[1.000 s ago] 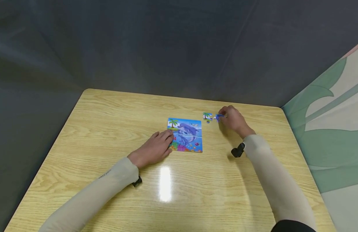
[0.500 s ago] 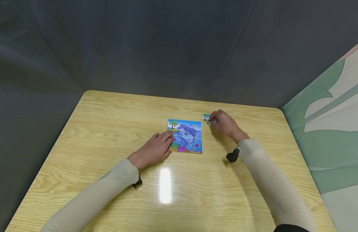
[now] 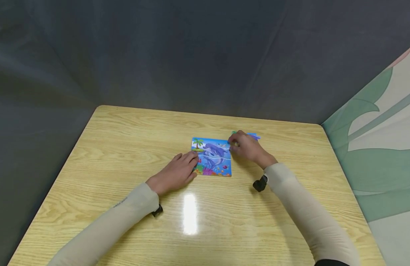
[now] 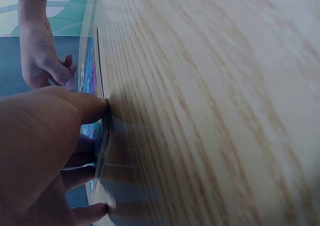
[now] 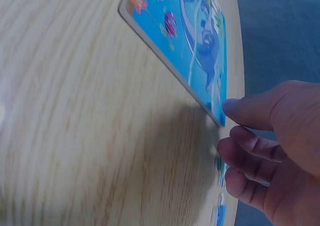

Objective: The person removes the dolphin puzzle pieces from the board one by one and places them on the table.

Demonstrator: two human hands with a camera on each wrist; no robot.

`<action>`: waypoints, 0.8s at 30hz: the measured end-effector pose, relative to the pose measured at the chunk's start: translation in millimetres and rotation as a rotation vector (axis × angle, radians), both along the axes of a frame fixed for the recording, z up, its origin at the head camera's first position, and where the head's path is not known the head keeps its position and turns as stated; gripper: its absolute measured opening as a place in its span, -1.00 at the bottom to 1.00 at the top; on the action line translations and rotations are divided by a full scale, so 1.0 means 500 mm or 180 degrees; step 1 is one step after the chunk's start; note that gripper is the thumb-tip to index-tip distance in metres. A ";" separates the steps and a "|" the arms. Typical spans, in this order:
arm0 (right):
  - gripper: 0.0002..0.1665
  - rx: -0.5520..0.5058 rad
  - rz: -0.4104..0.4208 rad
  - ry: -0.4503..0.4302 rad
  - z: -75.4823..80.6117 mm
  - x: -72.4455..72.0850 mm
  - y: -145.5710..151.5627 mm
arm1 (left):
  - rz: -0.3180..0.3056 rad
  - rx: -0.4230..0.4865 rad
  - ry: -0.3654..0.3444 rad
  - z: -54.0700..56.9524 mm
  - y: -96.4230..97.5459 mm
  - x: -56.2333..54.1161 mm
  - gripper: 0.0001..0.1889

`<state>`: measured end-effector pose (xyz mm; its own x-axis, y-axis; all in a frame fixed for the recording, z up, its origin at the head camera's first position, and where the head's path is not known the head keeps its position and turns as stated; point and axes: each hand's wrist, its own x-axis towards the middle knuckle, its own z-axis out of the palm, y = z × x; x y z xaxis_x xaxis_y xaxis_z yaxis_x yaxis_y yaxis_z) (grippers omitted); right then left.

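A person's hands work over a blue dolphin puzzle lying flat near the middle of a wood-grain counter, seen from my remote post. Along the left sleeve runs a line of dark writing — too small for me to read from here. The puzzle's printed face, with a palm tree at its upper left, sits on a pale-brown edge visible in the right wrist view.

The left hand lies spread at the puzzle's left side, fingertips on the picture and thumb against the near edge. The right hand, fingers loosely bent, has its thumb at the upper right corner; whether it pinches anything there I cannot tell. Just beyond that hand lie loose pieces, a blue-and-purple piece and a partly hidden green-printed piece.

A second ago I had the right hand farther right, its fingers on the blue-and-purple piece; it has since crossed to the puzzle's corner, and that piece now shows past the knuckles — while the left hand and the puzzle have held their places.
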<state>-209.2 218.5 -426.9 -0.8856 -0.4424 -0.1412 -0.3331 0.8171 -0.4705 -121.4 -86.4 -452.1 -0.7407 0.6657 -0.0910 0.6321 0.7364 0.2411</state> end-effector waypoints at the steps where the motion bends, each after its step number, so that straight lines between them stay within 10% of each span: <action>1: -0.62 0.0014 0.0016 0.0001 -0.002 0.000 -0.004 | 0.0000 0.0003 0.0000 0.000 0.000 0.000 -0.41; 24: -0.64 0.0283 0.0247 0.0017 -0.002 0.014 -0.047 | -0.0032 0.0020 0.0073 0.002 -0.004 0.002 -0.41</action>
